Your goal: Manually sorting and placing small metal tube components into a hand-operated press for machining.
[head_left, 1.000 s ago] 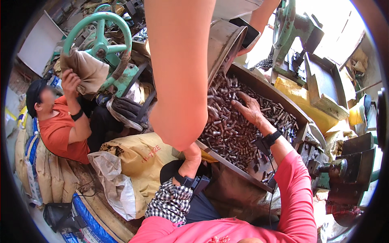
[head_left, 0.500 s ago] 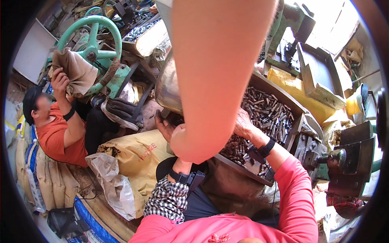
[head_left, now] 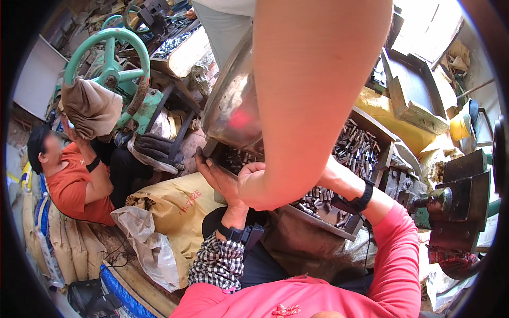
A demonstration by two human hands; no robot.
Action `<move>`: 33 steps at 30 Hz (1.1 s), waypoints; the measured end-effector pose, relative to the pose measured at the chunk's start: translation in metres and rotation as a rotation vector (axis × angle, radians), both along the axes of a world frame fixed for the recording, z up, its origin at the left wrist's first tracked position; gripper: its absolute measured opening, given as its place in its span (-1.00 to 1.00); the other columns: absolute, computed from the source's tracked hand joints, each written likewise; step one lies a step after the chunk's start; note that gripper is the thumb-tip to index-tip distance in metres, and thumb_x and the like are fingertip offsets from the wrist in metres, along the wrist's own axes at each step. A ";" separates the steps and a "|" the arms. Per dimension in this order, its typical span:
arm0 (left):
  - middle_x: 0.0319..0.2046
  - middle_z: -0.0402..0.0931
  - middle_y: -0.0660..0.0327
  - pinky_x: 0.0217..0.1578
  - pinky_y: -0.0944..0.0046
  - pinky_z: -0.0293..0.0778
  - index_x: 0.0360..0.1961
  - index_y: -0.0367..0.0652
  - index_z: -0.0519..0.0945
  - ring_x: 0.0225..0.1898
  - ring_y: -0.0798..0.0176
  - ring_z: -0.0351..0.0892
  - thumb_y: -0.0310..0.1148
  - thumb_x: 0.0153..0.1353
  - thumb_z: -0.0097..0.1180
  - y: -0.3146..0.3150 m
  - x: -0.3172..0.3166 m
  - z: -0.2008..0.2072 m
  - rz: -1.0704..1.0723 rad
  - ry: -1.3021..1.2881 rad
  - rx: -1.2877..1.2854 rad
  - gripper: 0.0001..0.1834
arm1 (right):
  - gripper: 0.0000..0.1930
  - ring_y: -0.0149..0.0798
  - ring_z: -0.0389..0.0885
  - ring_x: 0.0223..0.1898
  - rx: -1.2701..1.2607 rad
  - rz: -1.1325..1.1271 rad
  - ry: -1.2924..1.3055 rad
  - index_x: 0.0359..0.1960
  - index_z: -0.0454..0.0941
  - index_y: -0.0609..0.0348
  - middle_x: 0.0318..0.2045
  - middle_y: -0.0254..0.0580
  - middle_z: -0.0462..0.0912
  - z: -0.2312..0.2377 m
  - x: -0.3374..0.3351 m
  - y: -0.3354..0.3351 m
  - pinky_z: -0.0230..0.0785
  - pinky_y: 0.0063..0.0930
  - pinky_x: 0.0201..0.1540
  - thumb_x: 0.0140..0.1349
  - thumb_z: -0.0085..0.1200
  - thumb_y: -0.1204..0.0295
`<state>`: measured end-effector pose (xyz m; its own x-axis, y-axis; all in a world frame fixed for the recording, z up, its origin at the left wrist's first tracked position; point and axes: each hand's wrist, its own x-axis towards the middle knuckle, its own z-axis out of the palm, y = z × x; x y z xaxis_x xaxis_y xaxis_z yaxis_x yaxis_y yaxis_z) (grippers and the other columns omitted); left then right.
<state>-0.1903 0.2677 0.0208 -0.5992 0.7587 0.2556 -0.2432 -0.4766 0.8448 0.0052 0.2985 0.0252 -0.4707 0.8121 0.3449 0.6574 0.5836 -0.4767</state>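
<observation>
My left hand (head_left: 218, 177), below a checkered sleeve, is at the tray's left end, palm turned up and fingers apart. My right hand (head_left: 335, 176) reaches over the long metal tray (head_left: 384, 168); its fingers are hidden behind another person's bare forearm. Small metal cylindrical pieces (head_left: 356, 146) lie heaped in this tray, some loose near my right wrist. The other person's arm (head_left: 313, 95) comes down from the top, its hand (head_left: 252, 175) close beside my left hand. A scratched, shiny metal container (head_left: 233, 114) leans above the tray's left end.
At left, a person in an orange shirt (head_left: 79, 180) sits by a green handwheel (head_left: 108, 58) draped with brown cloth (head_left: 90, 108). A yellow-brown sack (head_left: 175, 204) lies left of my arm. A dark machine part (head_left: 461, 206) juts in at right.
The other person's arm has shifted right, baring more of the metal container. My right hand has drawn right, further behind that arm. The orange-shirted person's raised hand has lowered.
</observation>
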 end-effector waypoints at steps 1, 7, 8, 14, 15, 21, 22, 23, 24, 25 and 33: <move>0.15 0.20 -0.02 -0.03 0.16 0.41 0.20 -0.35 0.20 0.06 0.12 0.32 -0.28 0.34 -0.16 0.002 -0.005 -0.005 0.048 0.005 -0.091 -0.51 | -0.69 0.11 0.54 -0.17 -0.042 -0.014 -0.008 -0.24 0.43 0.39 -0.32 0.20 0.52 0.009 0.006 0.000 0.35 0.06 -0.09 0.05 0.06 0.38; 0.27 0.05 -0.05 0.28 0.09 -0.02 0.27 -0.35 0.10 0.28 0.07 0.07 -0.18 0.40 -0.34 0.010 -0.025 -0.035 0.103 0.160 -0.158 -0.45 | -0.64 0.16 0.52 -0.16 -0.038 -0.277 0.147 -0.15 0.44 0.30 -0.23 0.13 0.53 0.016 0.039 0.070 0.37 -0.06 -0.06 0.12 0.07 0.28; 0.28 0.03 -0.05 0.30 0.10 -0.07 0.27 -0.36 0.09 0.31 0.08 0.02 -0.20 0.40 -0.33 0.011 -0.026 -0.037 0.112 0.174 -0.175 -0.46 | -0.63 0.16 0.51 -0.13 0.027 -0.214 0.081 -0.11 0.42 0.28 -0.18 0.15 0.51 0.009 0.040 0.082 0.35 -0.06 -0.02 0.14 0.04 0.28; 0.28 0.04 0.00 0.31 0.12 -0.08 0.26 -0.30 0.12 0.31 0.10 0.02 -0.23 0.39 -0.27 0.010 -0.026 -0.030 0.094 0.216 -0.197 -0.49 | -0.42 0.12 0.35 0.15 -0.114 -0.127 0.244 0.16 0.28 0.22 0.05 0.18 0.45 -0.030 0.016 0.135 0.21 -0.13 0.17 0.31 -0.23 -0.01; 0.28 0.04 0.00 0.31 0.12 -0.08 0.26 -0.30 0.12 0.31 0.10 0.02 -0.23 0.39 -0.27 0.009 -0.023 -0.029 0.094 0.253 -0.182 -0.49 | -0.42 0.12 0.35 0.15 -0.119 -0.128 0.249 0.16 0.28 0.22 0.05 0.18 0.45 -0.032 0.013 0.141 0.21 -0.13 0.17 0.31 -0.23 -0.01; 0.18 0.18 0.00 0.23 0.14 0.03 0.23 -0.32 0.18 0.20 0.11 0.18 -0.10 0.35 -0.17 0.007 -0.023 -0.023 0.106 0.371 -0.024 -0.42 | -0.22 0.14 0.30 0.20 -0.307 -0.263 0.098 0.27 0.16 0.22 0.15 0.21 0.36 -0.025 0.001 0.146 0.17 -0.14 0.22 0.24 -0.24 -0.19; 0.17 0.20 -0.02 0.23 0.14 0.03 0.22 -0.33 0.19 0.20 0.10 0.18 -0.10 0.35 -0.17 0.008 -0.024 -0.022 0.105 0.301 -0.077 -0.42 | -0.33 0.10 0.37 0.14 -0.233 -0.331 0.143 0.14 0.39 0.20 0.02 0.14 0.50 -0.023 -0.005 0.143 0.17 -0.14 0.19 0.25 -0.22 -0.14; 0.16 0.21 -0.04 0.23 0.13 0.04 0.21 -0.35 0.20 0.20 0.08 0.18 -0.10 0.35 -0.18 0.008 -0.025 -0.021 0.100 0.239 -0.133 -0.43 | -0.33 0.10 0.37 0.14 -0.214 -0.335 0.175 0.14 0.39 0.20 0.02 0.14 0.50 -0.019 -0.006 0.141 0.17 -0.14 0.19 0.25 -0.22 -0.14; 0.20 0.17 -0.07 0.25 0.12 0.00 0.22 -0.37 0.18 0.23 0.06 0.15 -0.09 0.36 -0.19 0.007 -0.024 -0.021 0.198 0.351 -0.204 -0.41 | -0.32 0.10 0.38 0.13 -0.242 -0.253 0.142 0.12 0.40 0.20 0.02 0.15 0.50 -0.014 -0.007 0.140 0.17 -0.14 0.18 0.24 -0.21 -0.15; 0.20 0.17 -0.07 0.25 0.12 0.00 0.22 -0.37 0.18 0.23 0.06 0.15 -0.09 0.36 -0.19 0.006 -0.024 -0.019 0.210 0.356 -0.224 -0.41 | -0.32 0.10 0.39 0.11 -0.269 -0.200 0.108 0.11 0.42 0.20 0.01 0.17 0.50 -0.010 -0.008 0.139 0.18 -0.14 0.17 0.23 -0.20 -0.16; 0.27 0.06 -0.10 0.30 0.10 -0.08 0.24 -0.36 0.16 0.30 0.01 0.05 -0.06 0.38 -0.25 0.004 -0.019 -0.013 0.222 0.385 -0.310 -0.39 | -0.34 0.11 0.44 0.08 -0.352 -0.155 0.039 0.06 0.46 0.23 -0.02 0.20 0.52 -0.001 -0.014 0.116 0.24 -0.16 0.15 0.19 -0.11 -0.13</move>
